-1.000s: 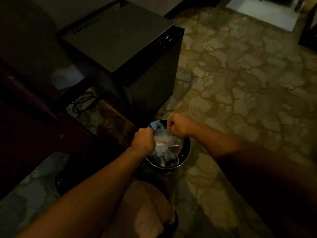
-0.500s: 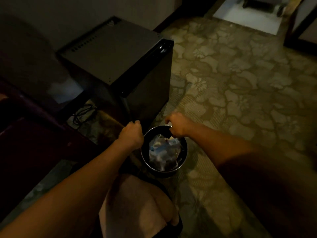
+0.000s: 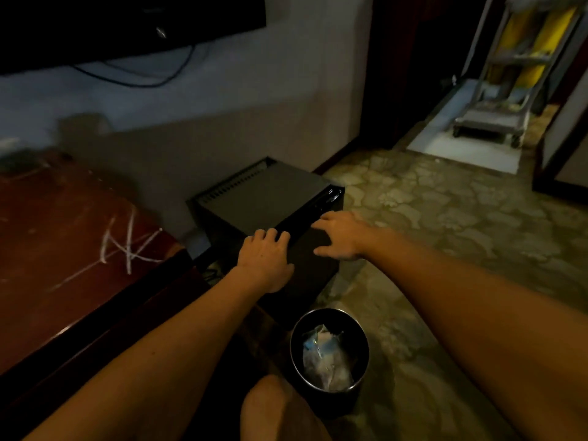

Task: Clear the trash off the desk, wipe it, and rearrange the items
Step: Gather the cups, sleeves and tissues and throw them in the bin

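The room is dim. A pale plaster wall [image 3: 254, 100] fills the view from ten to twelve o'clock, with a dark screen [image 3: 127, 23] mounted at eleven and a black cable [image 3: 140, 79] sagging beneath it. A black cabinet [image 3: 267, 198] stands against the wall near the centre. Patterned, leaf-printed carpet [image 3: 445, 218] spreads from two to five o'clock. At one o'clock a dark doorway opens onto a brighter pale floor [image 3: 451, 135], where a wheeled cart [image 3: 509, 74] with yellow panels stands.

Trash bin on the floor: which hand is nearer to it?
Left. The left hand is above the trash bin; the right hand is farther up, over the black cabinet.
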{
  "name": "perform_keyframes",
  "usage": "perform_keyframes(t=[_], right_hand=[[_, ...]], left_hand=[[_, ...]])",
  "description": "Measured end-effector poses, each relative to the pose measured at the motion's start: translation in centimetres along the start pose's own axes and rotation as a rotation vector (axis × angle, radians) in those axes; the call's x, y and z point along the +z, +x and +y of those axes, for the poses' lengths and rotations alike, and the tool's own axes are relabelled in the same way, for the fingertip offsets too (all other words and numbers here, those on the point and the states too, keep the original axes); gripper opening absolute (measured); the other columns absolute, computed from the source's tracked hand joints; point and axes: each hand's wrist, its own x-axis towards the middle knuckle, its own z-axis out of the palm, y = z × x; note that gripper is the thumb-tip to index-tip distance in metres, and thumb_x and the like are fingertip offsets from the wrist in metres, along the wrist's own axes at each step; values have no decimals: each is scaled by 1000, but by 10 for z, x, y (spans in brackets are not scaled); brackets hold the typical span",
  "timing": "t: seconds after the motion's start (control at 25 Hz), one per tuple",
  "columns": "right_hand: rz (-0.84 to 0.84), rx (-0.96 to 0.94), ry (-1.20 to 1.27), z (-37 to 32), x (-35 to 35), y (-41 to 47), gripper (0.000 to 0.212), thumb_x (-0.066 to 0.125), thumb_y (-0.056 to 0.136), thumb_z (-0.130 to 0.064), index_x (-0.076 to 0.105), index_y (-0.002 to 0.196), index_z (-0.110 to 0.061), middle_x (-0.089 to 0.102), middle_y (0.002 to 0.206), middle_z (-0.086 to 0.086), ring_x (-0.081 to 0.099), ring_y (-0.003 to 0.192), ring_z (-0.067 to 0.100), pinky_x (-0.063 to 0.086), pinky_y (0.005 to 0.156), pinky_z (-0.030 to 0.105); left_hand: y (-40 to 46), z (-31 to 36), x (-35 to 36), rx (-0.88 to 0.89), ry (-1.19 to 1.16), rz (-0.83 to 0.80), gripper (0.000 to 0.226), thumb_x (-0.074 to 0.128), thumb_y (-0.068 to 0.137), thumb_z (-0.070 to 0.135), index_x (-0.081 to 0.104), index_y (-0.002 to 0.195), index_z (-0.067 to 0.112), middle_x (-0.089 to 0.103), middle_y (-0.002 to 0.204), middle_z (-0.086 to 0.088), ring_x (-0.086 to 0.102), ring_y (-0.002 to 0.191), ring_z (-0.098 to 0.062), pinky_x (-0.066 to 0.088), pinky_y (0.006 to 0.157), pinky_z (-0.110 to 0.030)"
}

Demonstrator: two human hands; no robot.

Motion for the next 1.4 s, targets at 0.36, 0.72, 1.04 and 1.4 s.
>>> perform_keyframes(t=[0.36, 0.72, 1.04, 1.4], right_hand=[[146, -156, -5, -80, -96, -5, 63, 37, 96, -60, 25, 151, -33, 24, 158, 5, 25, 144, 30, 15, 115, 56], [100, -343, -48, -187, -147, 2, 82, 54, 89, -61, 14, 154, -33, 17, 160, 7, 27, 142, 35, 20, 114, 58], [80, -471, -41, -280, -168, 14, 82, 55, 91, -57, 8, 154, -34, 13, 160, 4, 26, 143, 33, 16, 115, 58], [-10, -620, 65, -395, -181, 32, 85, 67, 87, -45, 15, 153, -35, 17, 157, 3, 37, 135, 36, 44, 104, 48]], left_hand=[[-57, -68, -83, -154, -17, 151, 75, 41, 94, 62, 21, 152, 19, 25, 157, -8, 18, 145, -31, 21, 118, -47], [-138, -159, -118, -417, -79, 4, 87, 37, 88, 75, 17, 153, 23, 23, 158, -11, 20, 144, -37, 27, 114, -55], [-214, -236, -130, -621, -147, 39, 87, 45, 90, 68, 9, 156, 23, 9, 163, -7, 13, 148, -35, 24, 117, -54], [-282, -318, -111, -742, -122, 47, 76, 59, 94, 40, 16, 154, 20, 20, 158, -10, 29, 141, -35, 37, 109, -50]])
